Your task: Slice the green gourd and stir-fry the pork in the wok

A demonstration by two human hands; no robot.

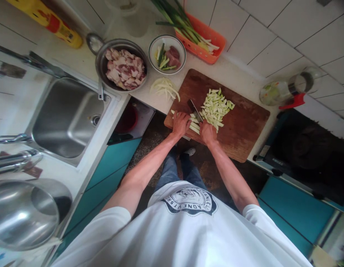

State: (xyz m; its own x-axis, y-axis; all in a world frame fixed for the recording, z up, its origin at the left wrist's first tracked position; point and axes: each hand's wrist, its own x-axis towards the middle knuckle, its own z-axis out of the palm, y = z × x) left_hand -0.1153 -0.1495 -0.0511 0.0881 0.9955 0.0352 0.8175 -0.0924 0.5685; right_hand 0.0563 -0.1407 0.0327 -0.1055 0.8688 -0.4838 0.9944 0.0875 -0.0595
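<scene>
The left hand (180,124) rests knuckles-up on the near left part of the wooden cutting board (244,126), fingers curled down over a few pale green vegetable strips (194,127) to pin them flat. The right hand (207,133) is closed around the handle of a knife (194,109); the handle itself is hidden inside the fist, and only the dark blade shows, angled away from the body and standing on the strips just beside the left fingertips. Beyond the blade, touching it, lies the pile of cut pieces (216,106) near the middle of the board. The strips appear firm and moist: light, stiff enough to snap under a blade, probably slippery on their cut faces, so they are best held from above with fingertips tucked back and knuckles toward the blade. The cut pieces are small and loose and would scatter if pushed; they are better gathered with the flat of the blade. On the tabletop (233,74) behind the board sit sliced onion (164,88), a metal bowl of raw meat (123,66), a small white bowl (167,53) and an orange basket of green onions (201,37).
</scene>
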